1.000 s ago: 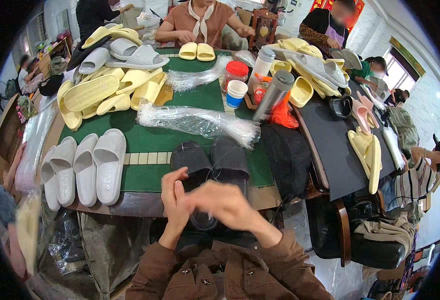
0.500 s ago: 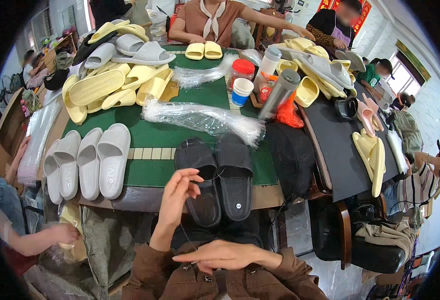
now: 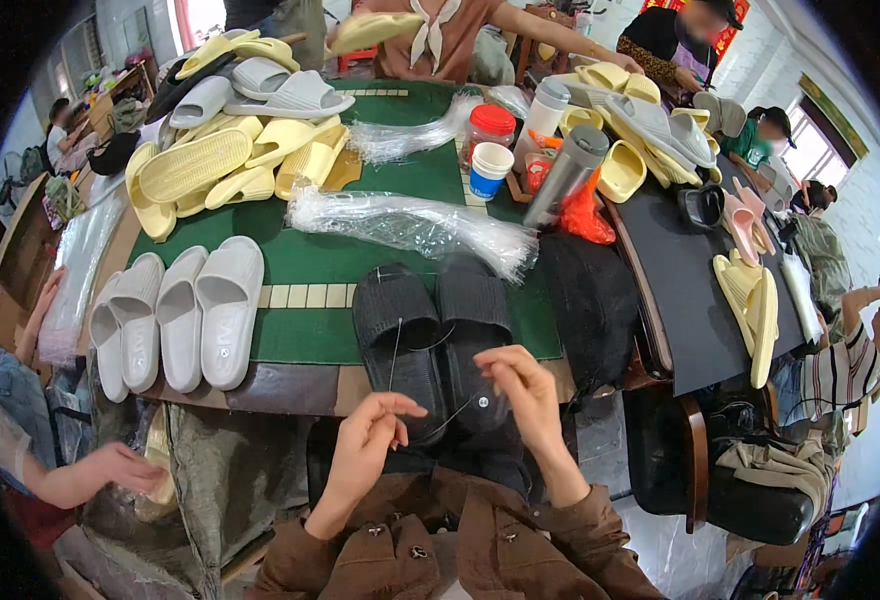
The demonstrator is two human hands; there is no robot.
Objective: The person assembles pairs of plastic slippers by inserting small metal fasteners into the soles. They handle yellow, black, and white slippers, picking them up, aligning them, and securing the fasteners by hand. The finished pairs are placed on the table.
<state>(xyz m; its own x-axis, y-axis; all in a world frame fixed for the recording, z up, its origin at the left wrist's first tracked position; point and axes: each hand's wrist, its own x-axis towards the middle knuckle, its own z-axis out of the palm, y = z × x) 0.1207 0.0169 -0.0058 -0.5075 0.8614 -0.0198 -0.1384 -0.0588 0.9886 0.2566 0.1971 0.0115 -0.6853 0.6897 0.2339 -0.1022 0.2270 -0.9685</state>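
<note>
A pair of black slide slippers (image 3: 396, 345) lies side by side at the table's near edge, toes away from me. A thin clear plastic strand (image 3: 395, 355) runs over their insoles, and part of it crosses between the straps. My left hand (image 3: 365, 440) is over the heel of the left slipper, fingertips pinched on the strand. Over the right slipper's heel, my right hand (image 3: 528, 400) is also pinched, with a thin curve of strand reaching its fingertips. Two pairs of grey slippers (image 3: 226, 315) stand to the left. Beyond the black pair lies a bundle of clear strands (image 3: 420, 232).
Yellow and grey slippers (image 3: 200, 165) are heaped at the far left. A steel flask (image 3: 568, 175), a paper cup (image 3: 489, 170) and a red-lidded jar (image 3: 491, 125) stand at the right. A black cloth item (image 3: 588, 310) lies nearby. A co-worker's hand (image 3: 125, 470) is at the lower left.
My right hand has risen from near my lap to the right slipper. My left hand has moved down and nearer to me. Across the table, the yellow pair has left the tabletop; a yellow slipper is lifted there.
</note>
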